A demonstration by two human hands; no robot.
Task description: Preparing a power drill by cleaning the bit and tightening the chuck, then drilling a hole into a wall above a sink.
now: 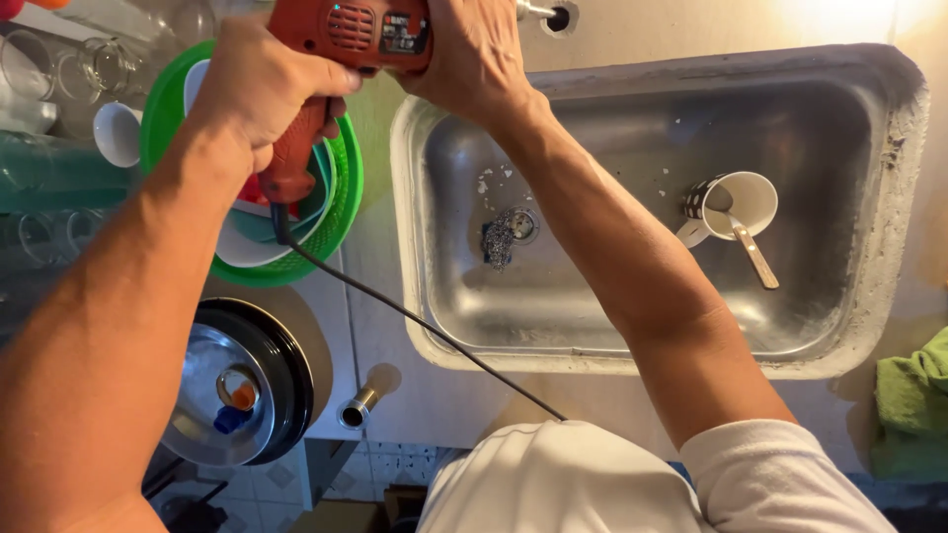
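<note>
At the top centre of the frame the person holds an orange corded power drill (341, 59) against the wall above the sink (894, 197). The left hand (267, 89) is wrapped closed around the pistol grip; the right hand (474, 49) is clamped over the front of the motor housing, behind the chuck. The metal bit or chuck tip (533, 12) meets a round hole (559, 17) at the upper edge of the frame. The black power cord (415, 316) leaves the base of the grip and runs diagonally down toward the lower centre, across the counter edge. The tool appears rigid and moderately heavy, with most mass forward in the motor; a two-handed hold, one hand on the grip and one on the housing, suits it. The plastic shell looks smooth and could slip in a damp palm. The cord is limp and can snag. To the left, a green basket (346, 197) holds dishes; a dark round lid (286, 375) lies lower left. Inside the steel basin lie a white cup (755, 197) on its side, a spoon (752, 252), and pale debris flecks near the drain (520, 225). A green cloth (913, 395) sits at the right edge.
</note>
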